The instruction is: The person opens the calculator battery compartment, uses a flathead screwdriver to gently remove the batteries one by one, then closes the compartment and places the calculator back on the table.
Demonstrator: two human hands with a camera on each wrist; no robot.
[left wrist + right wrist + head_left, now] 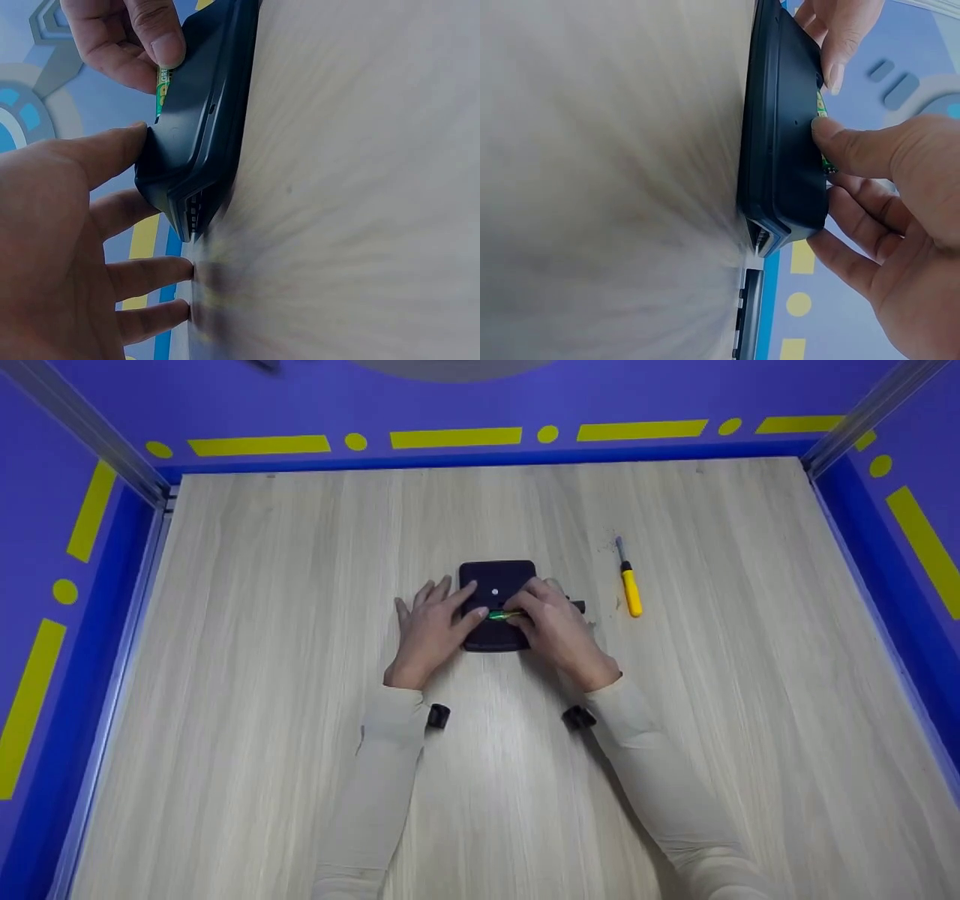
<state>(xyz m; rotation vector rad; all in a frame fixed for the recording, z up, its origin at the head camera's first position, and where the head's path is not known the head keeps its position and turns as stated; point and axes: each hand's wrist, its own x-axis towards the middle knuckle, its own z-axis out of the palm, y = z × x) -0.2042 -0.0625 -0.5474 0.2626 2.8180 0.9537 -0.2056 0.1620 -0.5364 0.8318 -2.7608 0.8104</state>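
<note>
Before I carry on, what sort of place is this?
Probably an enclosed work booth or recording station: a wood-grain table is surrounded by purple walls with yellow markings, and metal posts stand at the corners.

Battery (498, 616) seemingly sits in device (496, 575), screwdriver (629, 580) right.

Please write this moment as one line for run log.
left hand: rests on black device | right hand: pinches green battery at device | yellow screwdriver: on table, right of device
</note>
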